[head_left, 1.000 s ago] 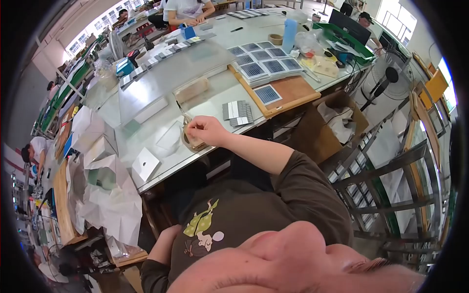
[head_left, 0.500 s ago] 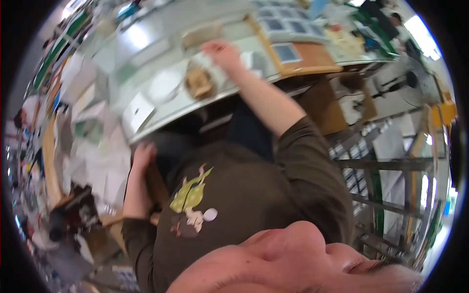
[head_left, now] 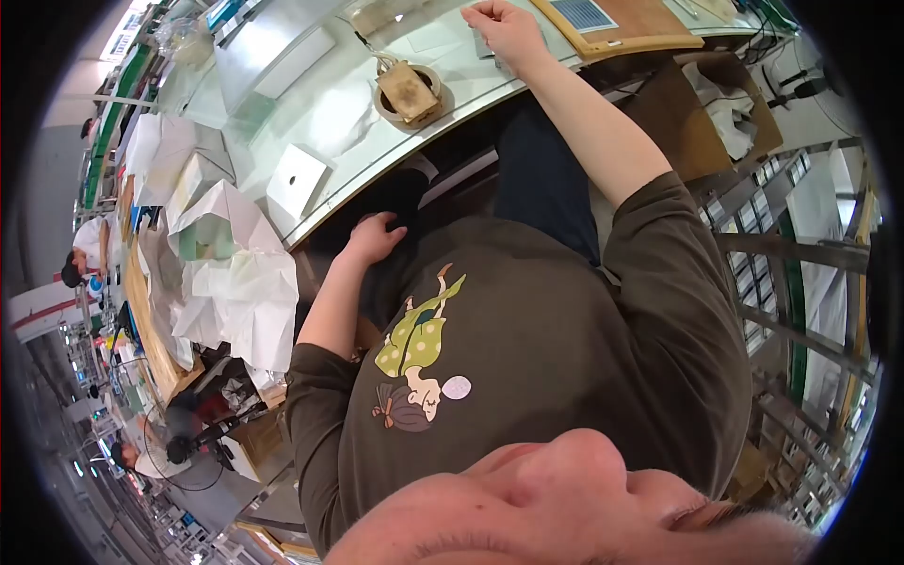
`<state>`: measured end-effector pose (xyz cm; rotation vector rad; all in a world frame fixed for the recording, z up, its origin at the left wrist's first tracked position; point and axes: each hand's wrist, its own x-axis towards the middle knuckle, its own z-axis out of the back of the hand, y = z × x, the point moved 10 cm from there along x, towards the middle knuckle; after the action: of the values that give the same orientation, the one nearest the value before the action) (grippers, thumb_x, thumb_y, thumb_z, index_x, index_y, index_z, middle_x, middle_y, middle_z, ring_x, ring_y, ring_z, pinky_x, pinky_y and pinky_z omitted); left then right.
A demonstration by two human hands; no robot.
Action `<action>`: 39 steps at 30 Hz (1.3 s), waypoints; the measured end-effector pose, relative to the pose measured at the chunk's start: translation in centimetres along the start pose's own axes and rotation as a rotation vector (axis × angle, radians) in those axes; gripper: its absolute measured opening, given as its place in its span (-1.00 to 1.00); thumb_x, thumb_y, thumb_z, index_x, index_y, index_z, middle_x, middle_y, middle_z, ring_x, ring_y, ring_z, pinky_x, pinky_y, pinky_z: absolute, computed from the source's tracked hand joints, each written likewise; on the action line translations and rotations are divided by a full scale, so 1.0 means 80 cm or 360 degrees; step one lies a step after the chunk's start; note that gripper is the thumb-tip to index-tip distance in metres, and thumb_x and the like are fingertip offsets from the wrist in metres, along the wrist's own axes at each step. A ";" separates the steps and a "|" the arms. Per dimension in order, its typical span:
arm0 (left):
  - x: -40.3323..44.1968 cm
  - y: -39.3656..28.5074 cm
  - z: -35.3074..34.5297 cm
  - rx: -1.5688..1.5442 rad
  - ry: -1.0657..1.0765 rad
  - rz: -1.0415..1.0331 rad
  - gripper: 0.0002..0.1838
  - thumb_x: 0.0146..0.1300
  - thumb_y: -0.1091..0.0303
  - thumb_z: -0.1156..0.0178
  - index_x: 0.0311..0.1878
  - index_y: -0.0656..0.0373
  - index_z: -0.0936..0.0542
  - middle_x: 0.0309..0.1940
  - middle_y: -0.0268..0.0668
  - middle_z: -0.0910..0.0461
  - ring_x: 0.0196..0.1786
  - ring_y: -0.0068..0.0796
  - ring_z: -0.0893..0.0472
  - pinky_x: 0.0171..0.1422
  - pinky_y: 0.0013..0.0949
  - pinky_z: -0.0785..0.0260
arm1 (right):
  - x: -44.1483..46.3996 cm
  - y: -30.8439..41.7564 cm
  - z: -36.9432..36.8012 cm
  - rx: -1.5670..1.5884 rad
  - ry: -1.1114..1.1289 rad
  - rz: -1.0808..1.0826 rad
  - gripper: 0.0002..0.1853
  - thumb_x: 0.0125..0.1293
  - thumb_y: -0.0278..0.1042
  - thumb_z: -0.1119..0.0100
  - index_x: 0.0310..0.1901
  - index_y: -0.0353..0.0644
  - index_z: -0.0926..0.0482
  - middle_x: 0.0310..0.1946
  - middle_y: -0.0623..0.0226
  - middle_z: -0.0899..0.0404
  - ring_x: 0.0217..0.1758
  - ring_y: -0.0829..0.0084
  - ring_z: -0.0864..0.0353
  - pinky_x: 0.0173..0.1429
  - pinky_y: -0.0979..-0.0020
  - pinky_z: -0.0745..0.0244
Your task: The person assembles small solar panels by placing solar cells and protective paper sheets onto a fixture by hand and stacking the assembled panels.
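My right hand (head_left: 511, 38) is at the top of the view, over the glass-topped table (head_left: 325, 212). Its fingers are pinched together, and what is between them is too small to make out. A grey stack partly shows under it. To its left, a tan block (head_left: 410, 91) rests in a round brown ring (head_left: 446, 98), with a thin tool beside it. My left hand (head_left: 375, 237) hangs low by my thigh, below the table edge, fingers apart and nothing visible in it. A white square piece with a dark hole (head_left: 296, 181) lies near the table's front left corner.
Crumpled white paper (head_left: 247, 282) and a white box (head_left: 160, 155) are at the left. A wood-edged board (head_left: 650, 28) carries a dark gridded panel at top right. A cardboard box (head_left: 678, 127) stands below the table. Two people are at the far left.
The view has tilted down and shifted. My right hand has left the tan block and moved right, over the grey stack. My left hand has come up from beside my body to my thigh.
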<state>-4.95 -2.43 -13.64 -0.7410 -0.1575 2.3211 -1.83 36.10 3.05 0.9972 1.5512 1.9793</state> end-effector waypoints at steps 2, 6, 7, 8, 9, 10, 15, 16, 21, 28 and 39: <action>0.012 -0.007 -0.017 -0.0068 0.0089 -0.0048 -0.49 0.16 0.05 -0.19 0.10 0.17 -0.54 0.04 -0.04 -0.55 0.17 -0.09 -0.49 0.26 -0.20 -0.32 | 0.001 -0.013 0.005 0.0313 0.0080 -0.0014 -0.73 0.23 -0.15 -0.25 -0.32 -0.23 -0.62 -0.53 0.38 -0.58 -0.46 0.61 -0.47 -0.36 0.52 -0.36; 0.021 -0.028 -0.020 -0.0072 0.0053 -0.0196 -0.48 0.16 0.10 -0.22 0.09 0.28 -0.53 -0.02 0.02 -0.58 0.08 -0.06 -0.55 0.18 -0.21 -0.38 | 0.000 -0.014 0.033 0.0162 0.0004 0.0031 -0.74 0.24 -0.14 -0.24 -0.19 -0.15 -0.65 -0.49 0.31 -0.61 -0.42 0.59 -0.50 -0.30 0.49 -0.40; 0.023 -0.032 -0.021 -0.0098 0.0084 -0.0211 -0.50 0.16 0.10 -0.22 0.08 0.25 -0.54 -0.01 0.01 -0.58 0.08 -0.05 -0.55 0.19 -0.20 -0.38 | -0.002 -0.010 0.033 0.0362 0.0057 -0.0032 -0.76 0.25 -0.20 -0.25 -0.22 -0.22 -0.63 -0.55 0.43 -0.50 -0.53 0.67 -0.36 -0.42 0.55 -0.27; 0.023 -0.034 -0.019 -0.0126 0.0102 -0.0220 -0.51 0.16 0.10 -0.21 0.08 0.22 -0.54 -0.01 0.00 -0.58 0.09 -0.04 -0.54 0.19 -0.19 -0.38 | -0.001 -0.002 0.027 0.0565 0.0122 -0.0087 -0.77 0.25 -0.26 -0.26 -0.26 -0.28 -0.60 -0.62 0.55 -0.40 -0.64 0.74 -0.23 -0.54 0.62 -0.14; 0.022 -0.032 -0.016 -0.0135 0.0063 -0.0216 -0.51 0.16 0.10 -0.21 0.08 0.22 -0.54 -0.01 0.00 -0.58 0.09 -0.04 -0.54 0.19 -0.19 -0.38 | -0.007 0.011 0.025 0.0568 0.0146 -0.0054 -0.77 0.25 -0.26 -0.26 -0.26 -0.28 -0.60 -0.62 0.55 -0.40 -0.64 0.74 -0.23 -0.54 0.62 -0.14; 0.022 -0.027 -0.017 0.0012 0.0018 -0.0231 -0.52 0.15 0.09 -0.20 0.07 0.19 -0.55 -0.01 -0.03 -0.58 0.10 -0.06 -0.53 0.20 -0.16 -0.36 | -0.022 0.021 0.031 0.0499 0.0045 -0.0154 -0.78 0.26 -0.28 -0.24 -0.27 -0.30 -0.60 -0.61 0.54 -0.40 -0.65 0.73 -0.21 -0.55 0.61 -0.12; -0.013 -0.008 -0.045 0.0770 0.0087 -0.0193 -0.59 0.19 0.03 -0.12 -0.04 0.11 -0.60 -0.01 -0.18 -0.59 0.16 -0.20 -0.48 0.27 -0.03 -0.25 | -0.043 0.020 0.042 0.0458 0.0046 -0.0359 -0.78 0.32 -0.27 -0.13 -0.36 -0.27 -0.56 -0.60 0.41 -0.46 -0.74 0.70 -0.15 -0.65 0.57 -0.03; -0.024 -0.007 -0.058 0.0804 0.0107 -0.0252 -0.59 0.24 0.01 -0.05 -0.03 0.11 -0.59 -0.01 -0.19 -0.59 0.16 -0.21 -0.47 0.28 -0.01 -0.21 | -0.050 0.022 0.041 0.0495 0.0062 -0.0393 -0.77 0.33 -0.27 -0.11 -0.37 -0.26 -0.54 -0.59 0.38 -0.48 -0.75 0.69 -0.16 -0.66 0.57 -0.02; -0.043 -0.029 -0.090 0.0558 0.0119 -0.0444 -0.50 0.36 -0.07 0.18 0.12 0.04 -0.53 0.13 -0.28 -0.50 0.24 -0.26 -0.40 0.30 -0.03 -0.11 | -0.067 0.006 -0.017 0.0407 0.0427 -0.0533 -0.76 0.35 -0.24 -0.06 -0.32 -0.27 -0.51 -0.58 0.33 -0.52 -0.76 0.66 -0.18 -0.68 0.56 -0.05; -0.029 -0.038 -0.103 0.0387 -0.0136 -0.0641 -0.64 0.33 0.03 0.10 0.00 -0.06 -0.58 0.05 -0.31 -0.54 0.19 -0.32 -0.42 0.29 0.01 -0.12 | -0.055 -0.013 -0.081 -0.1056 0.0446 0.0012 -0.56 0.11 -0.03 -0.30 -0.14 -0.25 -0.55 -0.59 0.25 -0.57 -0.53 0.41 -0.59 -0.33 0.41 -0.47; -0.012 0.146 -0.041 -0.4232 -0.0951 0.0366 -0.21 0.27 -0.23 0.18 0.40 0.16 -0.16 0.38 -0.11 -0.18 0.37 -0.10 -0.24 0.45 -0.03 0.00 | -0.090 -0.015 -0.077 -0.0184 0.0550 -0.0070 -0.69 0.28 -0.33 -0.21 0.02 -0.23 -0.50 -0.54 0.47 -0.51 -0.56 0.72 -0.37 -0.47 0.63 -0.25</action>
<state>-9.33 -12.14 -19.43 -0.7705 -3.5521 0.8249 -1.98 27.35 -0.80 0.5925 1.5904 2.2702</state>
